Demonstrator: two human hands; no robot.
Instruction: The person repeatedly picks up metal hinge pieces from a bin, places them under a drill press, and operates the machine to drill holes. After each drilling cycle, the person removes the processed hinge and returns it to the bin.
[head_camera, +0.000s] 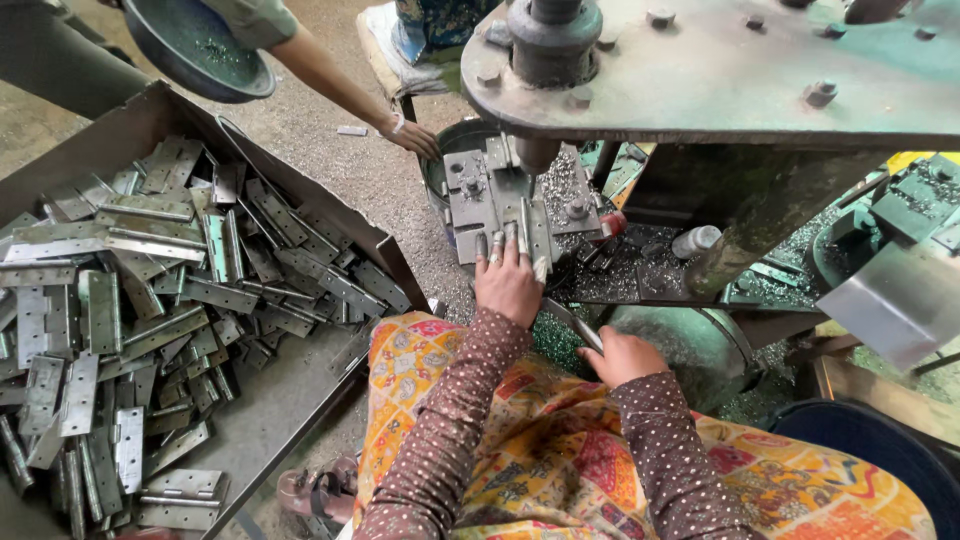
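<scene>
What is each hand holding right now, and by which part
The right hand has its grip closed on the near end of a thin metal strip. The left hand holds nothing; its fingers press flat on the press fixture.

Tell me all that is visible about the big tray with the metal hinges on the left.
The tray is a wide, shallow box of dull grey sheet metal with low slanted walls, set at an angle on the gritty floor. It holds a loose heap of flat silvery hinges, lying crosswise, most folded, with screw holes showing. Its near corner reaches the person's patterned lap. Neither hand touches it.
</scene>
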